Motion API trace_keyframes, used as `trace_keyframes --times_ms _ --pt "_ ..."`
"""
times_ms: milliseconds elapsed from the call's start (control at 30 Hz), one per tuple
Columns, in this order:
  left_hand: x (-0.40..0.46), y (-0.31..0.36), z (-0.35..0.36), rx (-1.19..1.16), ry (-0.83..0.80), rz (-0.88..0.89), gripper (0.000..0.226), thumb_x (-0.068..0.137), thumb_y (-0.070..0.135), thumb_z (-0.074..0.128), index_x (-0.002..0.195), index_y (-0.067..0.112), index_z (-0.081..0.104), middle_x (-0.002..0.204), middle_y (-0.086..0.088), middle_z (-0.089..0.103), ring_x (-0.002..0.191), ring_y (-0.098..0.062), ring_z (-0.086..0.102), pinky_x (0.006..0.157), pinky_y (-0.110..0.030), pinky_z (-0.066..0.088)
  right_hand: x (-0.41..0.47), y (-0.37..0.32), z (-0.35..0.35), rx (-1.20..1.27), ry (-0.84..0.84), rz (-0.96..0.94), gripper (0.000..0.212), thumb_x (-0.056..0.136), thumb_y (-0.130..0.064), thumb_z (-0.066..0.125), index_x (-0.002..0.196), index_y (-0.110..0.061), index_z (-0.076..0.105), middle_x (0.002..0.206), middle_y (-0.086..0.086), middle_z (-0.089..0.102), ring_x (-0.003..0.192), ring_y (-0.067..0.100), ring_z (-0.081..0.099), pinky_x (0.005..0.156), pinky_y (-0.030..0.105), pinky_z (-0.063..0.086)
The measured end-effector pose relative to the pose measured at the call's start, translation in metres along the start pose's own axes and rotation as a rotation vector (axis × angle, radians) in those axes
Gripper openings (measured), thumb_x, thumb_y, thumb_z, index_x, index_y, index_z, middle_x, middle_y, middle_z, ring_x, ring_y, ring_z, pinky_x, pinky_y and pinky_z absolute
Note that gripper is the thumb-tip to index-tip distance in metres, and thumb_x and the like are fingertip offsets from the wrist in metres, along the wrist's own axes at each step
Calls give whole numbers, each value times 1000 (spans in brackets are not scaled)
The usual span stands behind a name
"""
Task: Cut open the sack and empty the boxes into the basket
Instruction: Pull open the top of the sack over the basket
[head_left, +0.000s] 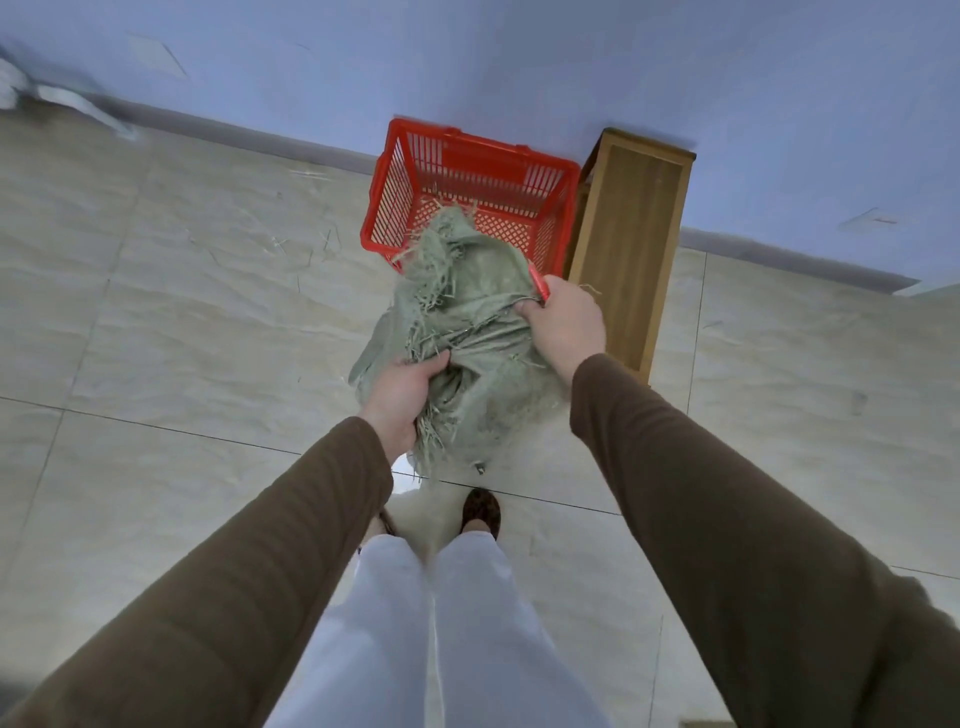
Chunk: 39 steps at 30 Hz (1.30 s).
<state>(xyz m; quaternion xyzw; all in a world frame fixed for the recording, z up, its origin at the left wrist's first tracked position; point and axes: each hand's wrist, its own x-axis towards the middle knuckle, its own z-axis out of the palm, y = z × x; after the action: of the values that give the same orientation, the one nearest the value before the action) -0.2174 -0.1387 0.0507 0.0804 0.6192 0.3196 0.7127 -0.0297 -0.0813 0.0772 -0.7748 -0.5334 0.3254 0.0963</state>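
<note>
A grey-green woven sack (467, 322) with frayed cut edges hangs in front of me, held off the floor. Its ragged upper end reaches over the near rim of a red plastic basket (395, 176) that stands against the wall. My left hand (402, 400) is closed on the sack's lower left fabric. My right hand (563, 319) grips the fabric on the right side and also holds a small red cutter (537, 280) against it. No boxes show; the sack hides its contents, and the basket's visible bottom is bare.
A wooden cabinet (628, 244) stands right of the basket, touching it. A blue wall lies behind both. Loose fibres are scattered on the pale tiled floor (182, 312). My legs and feet (480, 512) are just below the sack.
</note>
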Motion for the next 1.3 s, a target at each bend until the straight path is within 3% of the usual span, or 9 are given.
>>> trace_keyframes --times_ms 100,167,233,333,467,633,833,1000,1300 --pt "-3 -5 8 29 -61 30 15 102 19 64 110 15 77 99 -14 82 83 -29 81 75 -48 67 5 12 -9 -85 -25 22 28 100 -30 62 127 -23 63 112 5 67 106 34 66 88 39 51" --pt "-5 -9 17 10 -73 42 23 103 23 63 95 28 84 95 -8 84 82 -26 82 66 -44 67 -1 11 -18 -154 -7 -12 40 99 -36 62 136 -22 56 126 7 56 104 33 66 88 41 53" --pt "-7 -12 22 -7 -84 37 34 104 26 61 83 40 84 92 -2 84 82 -22 82 62 -37 65 -16 3 -26 -140 72 -121 39 97 -54 57 120 -23 55 119 2 50 85 19 64 71 35 53" --pt "-6 -15 26 -22 -73 3 24 105 31 59 103 29 82 103 -9 83 88 -26 82 64 -38 65 -49 -14 -26 64 -70 -279 32 104 -54 37 91 -30 53 85 -6 54 64 6 49 56 24 36" --pt "-4 -18 26 3 -79 -5 34 108 28 52 101 13 82 97 -20 80 77 -28 81 59 -37 64 -78 0 -20 -157 -382 -283 19 107 -35 46 105 -20 57 83 -3 62 69 17 57 60 36 45" --pt "-6 -21 28 37 -62 38 28 108 34 54 117 17 74 106 -13 82 95 -30 81 69 -43 66 -90 21 -17 -487 -252 -305 10 105 -31 47 106 -24 54 83 -2 63 74 27 61 57 32 36" --pt "-8 -28 32 186 -43 106 16 106 37 59 103 25 70 79 15 81 73 0 77 55 -16 57 -91 19 -7 -574 -166 -319 7 102 -23 47 100 -29 52 76 -4 56 69 27 52 59 32 32" --pt "-14 -31 38 232 -6 137 28 103 44 60 118 23 70 121 -12 77 115 -29 73 102 -47 58 -89 21 -8 -655 -196 -305 15 99 -18 50 92 -29 57 63 -8 41 71 26 54 59 31 29" --pt "-15 -42 46 307 7 99 54 104 49 56 133 4 63 125 -21 72 119 -37 69 107 -57 52 -88 17 3 -569 -157 -309 21 101 -22 48 118 -25 60 83 1 61 86 32 68 63 35 30"
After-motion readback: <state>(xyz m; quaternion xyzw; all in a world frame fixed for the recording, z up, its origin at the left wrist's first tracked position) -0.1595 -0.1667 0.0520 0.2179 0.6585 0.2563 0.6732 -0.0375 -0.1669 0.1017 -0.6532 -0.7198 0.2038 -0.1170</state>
